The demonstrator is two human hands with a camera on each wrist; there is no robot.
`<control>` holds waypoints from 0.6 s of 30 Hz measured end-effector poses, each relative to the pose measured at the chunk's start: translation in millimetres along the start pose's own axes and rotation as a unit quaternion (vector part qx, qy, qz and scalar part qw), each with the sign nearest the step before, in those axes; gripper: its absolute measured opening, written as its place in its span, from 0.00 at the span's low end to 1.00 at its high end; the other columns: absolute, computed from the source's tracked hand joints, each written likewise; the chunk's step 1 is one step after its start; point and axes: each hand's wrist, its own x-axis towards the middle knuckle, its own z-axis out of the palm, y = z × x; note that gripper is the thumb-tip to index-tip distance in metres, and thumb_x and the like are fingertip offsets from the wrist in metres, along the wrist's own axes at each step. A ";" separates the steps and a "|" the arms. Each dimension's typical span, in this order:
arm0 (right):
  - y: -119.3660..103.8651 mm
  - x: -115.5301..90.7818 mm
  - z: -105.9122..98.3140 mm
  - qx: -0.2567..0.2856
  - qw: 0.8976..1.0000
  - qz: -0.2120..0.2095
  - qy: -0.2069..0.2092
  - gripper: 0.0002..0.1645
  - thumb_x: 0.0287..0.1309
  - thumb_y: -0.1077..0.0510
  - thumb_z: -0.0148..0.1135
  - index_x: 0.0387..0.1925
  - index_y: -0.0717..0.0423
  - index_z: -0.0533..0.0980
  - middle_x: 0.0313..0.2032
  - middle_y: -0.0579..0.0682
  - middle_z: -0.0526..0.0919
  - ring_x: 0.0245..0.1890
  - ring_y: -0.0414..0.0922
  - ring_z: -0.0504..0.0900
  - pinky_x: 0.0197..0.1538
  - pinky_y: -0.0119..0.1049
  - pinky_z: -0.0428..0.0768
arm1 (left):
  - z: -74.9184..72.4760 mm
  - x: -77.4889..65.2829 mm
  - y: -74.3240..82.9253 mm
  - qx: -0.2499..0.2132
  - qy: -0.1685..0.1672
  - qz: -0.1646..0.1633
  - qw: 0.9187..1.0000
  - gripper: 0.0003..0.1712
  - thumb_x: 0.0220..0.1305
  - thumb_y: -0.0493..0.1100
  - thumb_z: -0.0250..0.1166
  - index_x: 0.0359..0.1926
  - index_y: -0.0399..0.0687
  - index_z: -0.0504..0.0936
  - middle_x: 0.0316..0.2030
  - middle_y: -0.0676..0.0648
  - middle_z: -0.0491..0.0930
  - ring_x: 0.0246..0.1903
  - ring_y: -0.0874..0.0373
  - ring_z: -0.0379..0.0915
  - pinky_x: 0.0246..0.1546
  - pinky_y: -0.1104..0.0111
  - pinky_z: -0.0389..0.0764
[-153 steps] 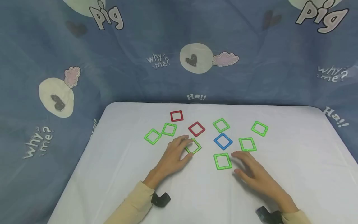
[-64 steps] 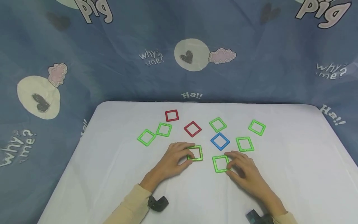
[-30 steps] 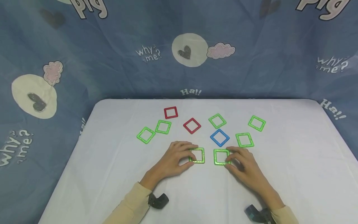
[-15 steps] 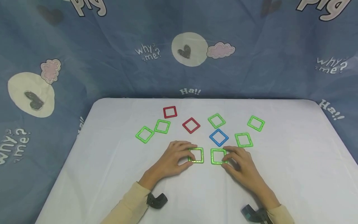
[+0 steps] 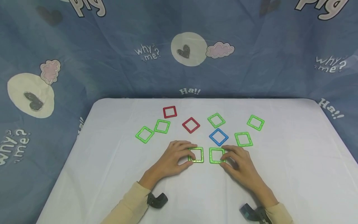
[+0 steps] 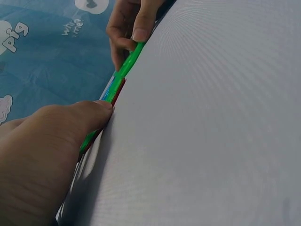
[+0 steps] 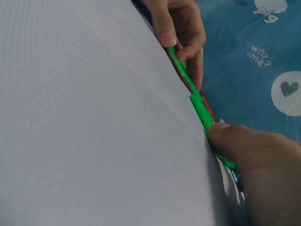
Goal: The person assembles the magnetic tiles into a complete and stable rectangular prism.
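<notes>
In the head view my left hand (image 5: 170, 160) pinches the left side of a green square frame tile (image 5: 202, 155), thumb at its near edge and fingers at its far edge. A red edge (image 6: 120, 89) shows along the underside of this tile in the left wrist view. To its right, my right hand (image 5: 241, 166) grips the right side of another green square tile (image 5: 211, 155). Both tiles sit nearly square to each other, with a narrow strip of white cloth between them in the head view. Part of each tile is hidden behind the fingers.
Behind the hands lie a blue square tile (image 5: 212, 140), red tiles (image 5: 185, 128) (image 5: 169, 117) and several loose green tiles (image 5: 243, 133). They rest on a white-covered table (image 5: 195, 193). A printed blue curtain (image 5: 126, 74) hangs along the table's back edge.
The right hand, earlier apart from its green tile, has taken hold, straightened it and slid it left. The left hand has drawn its tile nearer and squared it; the gap between the tiles has narrowed.
</notes>
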 end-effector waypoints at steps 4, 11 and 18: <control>0.3 0.5 1.2 0.001 1.000 0.002 0.000 0.14 0.45 0.57 0.72 0.35 0.44 0.78 0.55 0.51 0.77 0.57 0.48 0.69 0.57 0.43 0.60 | 0.5 0.4 -0.5 0.004 0.000 0.000 1.000 0.07 0.58 0.49 0.67 0.39 0.66 0.81 0.60 0.60 0.73 0.63 0.61 0.62 0.64 0.57 0.60; 1.3 0.9 3.3 -0.001 1.000 -0.009 0.008 0.14 0.43 0.58 0.73 0.34 0.45 0.78 0.54 0.51 0.77 0.57 0.49 0.70 0.56 0.45 0.60 | 1.2 0.2 -1.8 0.011 -0.005 -0.003 1.000 0.08 0.59 0.51 0.65 0.41 0.66 0.80 0.61 0.61 0.72 0.63 0.61 0.61 0.64 0.58 0.60; 0.9 0.8 4.7 -0.007 1.000 -0.007 0.010 0.14 0.43 0.58 0.73 0.33 0.44 0.77 0.54 0.51 0.77 0.57 0.48 0.70 0.57 0.45 0.60 | 1.9 -0.1 -0.4 0.010 -0.006 -0.006 1.000 0.08 0.59 0.50 0.65 0.41 0.65 0.81 0.62 0.60 0.71 0.64 0.60 0.61 0.64 0.57 0.60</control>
